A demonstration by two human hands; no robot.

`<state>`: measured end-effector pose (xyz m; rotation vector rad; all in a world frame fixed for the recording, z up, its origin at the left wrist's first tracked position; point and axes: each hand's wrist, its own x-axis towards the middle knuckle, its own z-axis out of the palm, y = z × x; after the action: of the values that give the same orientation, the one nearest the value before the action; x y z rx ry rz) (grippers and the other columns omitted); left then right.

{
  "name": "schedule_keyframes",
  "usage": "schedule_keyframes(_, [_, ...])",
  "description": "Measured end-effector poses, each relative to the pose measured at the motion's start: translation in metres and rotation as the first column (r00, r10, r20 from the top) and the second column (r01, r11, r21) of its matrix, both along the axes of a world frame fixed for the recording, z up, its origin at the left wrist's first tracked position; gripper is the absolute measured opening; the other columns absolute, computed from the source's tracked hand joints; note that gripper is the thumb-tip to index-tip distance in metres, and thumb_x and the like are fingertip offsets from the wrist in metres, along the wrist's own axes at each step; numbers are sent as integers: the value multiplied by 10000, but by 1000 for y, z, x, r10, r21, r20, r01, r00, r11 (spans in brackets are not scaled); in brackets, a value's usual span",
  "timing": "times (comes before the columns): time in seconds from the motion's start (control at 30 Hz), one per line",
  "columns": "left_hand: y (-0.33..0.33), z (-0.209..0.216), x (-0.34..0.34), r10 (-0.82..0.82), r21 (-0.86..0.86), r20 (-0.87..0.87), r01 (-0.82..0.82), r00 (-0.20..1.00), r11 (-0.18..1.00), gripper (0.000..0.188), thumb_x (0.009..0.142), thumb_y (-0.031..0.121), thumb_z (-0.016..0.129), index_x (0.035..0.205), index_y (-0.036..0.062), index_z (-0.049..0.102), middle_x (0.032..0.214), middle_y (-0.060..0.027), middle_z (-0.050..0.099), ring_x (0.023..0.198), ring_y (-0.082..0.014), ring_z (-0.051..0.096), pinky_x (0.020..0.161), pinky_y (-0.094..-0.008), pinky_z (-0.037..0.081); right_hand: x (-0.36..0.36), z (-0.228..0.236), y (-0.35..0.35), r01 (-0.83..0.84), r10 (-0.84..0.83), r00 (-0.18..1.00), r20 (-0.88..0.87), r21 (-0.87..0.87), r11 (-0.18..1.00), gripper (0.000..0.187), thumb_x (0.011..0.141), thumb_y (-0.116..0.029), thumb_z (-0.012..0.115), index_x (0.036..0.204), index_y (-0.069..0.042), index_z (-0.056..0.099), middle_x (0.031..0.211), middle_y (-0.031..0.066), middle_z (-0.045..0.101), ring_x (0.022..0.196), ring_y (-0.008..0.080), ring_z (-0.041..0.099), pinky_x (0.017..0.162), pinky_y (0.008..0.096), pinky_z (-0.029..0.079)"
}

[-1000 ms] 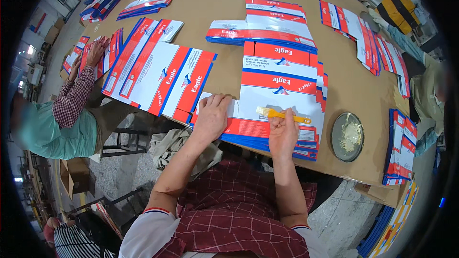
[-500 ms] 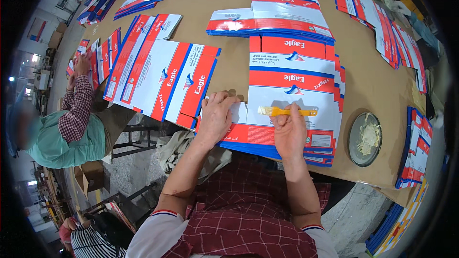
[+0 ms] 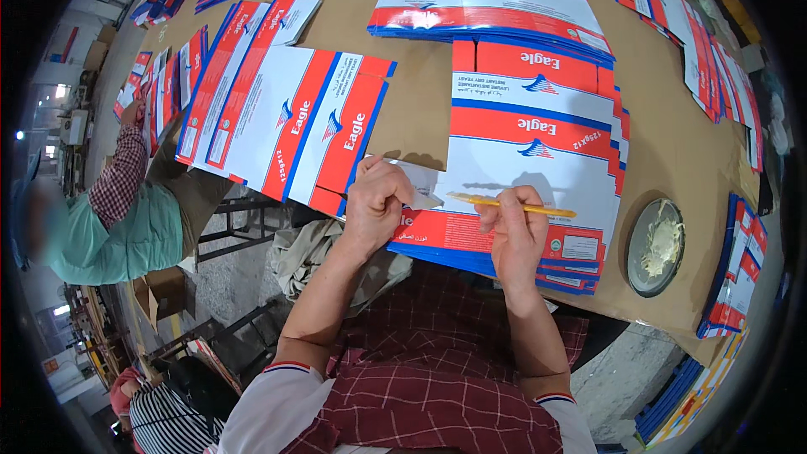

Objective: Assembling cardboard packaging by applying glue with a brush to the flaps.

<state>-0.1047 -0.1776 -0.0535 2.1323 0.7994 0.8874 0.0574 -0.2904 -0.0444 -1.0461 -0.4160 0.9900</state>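
Observation:
My right hand (image 3: 517, 231) holds a thin yellow brush (image 3: 538, 208), its tip coated in pale paste and pointing left. The tip hovers over or touches the top flat carton (image 3: 496, 176) of a red, white and blue stack in front of me; I cannot tell which. Closed at the left end of that carton, my left hand (image 3: 380, 202) pinches its white flap (image 3: 423, 181), which looks lifted. The fingertips are partly hidden behind the hand. Right of the stack sits a round dish (image 3: 632, 254) with lumpy, cream-coloured paste (image 3: 662, 245).
Another fanned carton stack (image 3: 277, 122) lies to the left, and one more (image 3: 496, 13) lies beyond mine. Further cartons (image 3: 685, 50) line the right side of the brown table (image 3: 412, 122). At the far left, a person in a green vest (image 3: 126, 223) handles cartons.
My left hand has curled its fingers at the carton's flap, which now appears raised. The brush has turned edge-on in my right hand. The whole view has shifted slightly.

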Motion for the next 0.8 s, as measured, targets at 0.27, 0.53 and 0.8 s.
schedule_keyframes(0.27, [1, 0, 4, -16, 111, -42, 21, 999, 994, 207, 533, -144, 489, 563, 54, 434, 601, -52, 463, 655, -225, 509, 781, -360, 385, -8, 5, 5, -130, 157, 961, 227, -128, 983, 160, 896, -129, 502, 780, -21, 478, 620, 32, 555, 572, 62, 522, 541, 194, 429])
schedule_keyframes(0.53, [0, -1, 4, -10, 181, -74, 23, 997, 983, 180, 561, -74, 547, 552, 56, 424, 576, -45, 426, 636, -218, 494, 759, -356, 393, -7, 5, -1, -203, 274, 881, 387, -215, 955, 145, 891, -96, 468, 763, -29, 461, 620, 35, 546, 569, 64, 504, 565, 203, 425])
schedule_keyframes(0.8, [0, -1, 5, -7, 182, -70, 20, 998, 983, 187, 563, -67, 556, 551, 59, 418, 569, -46, 415, 626, -214, 485, 760, -355, 393, -10, 3, 0, -162, 245, 854, 459, -214, 963, 156, 879, -83, 489, 736, -35, 451, 596, 21, 516, 538, 54, 475, 523, 179, 391])
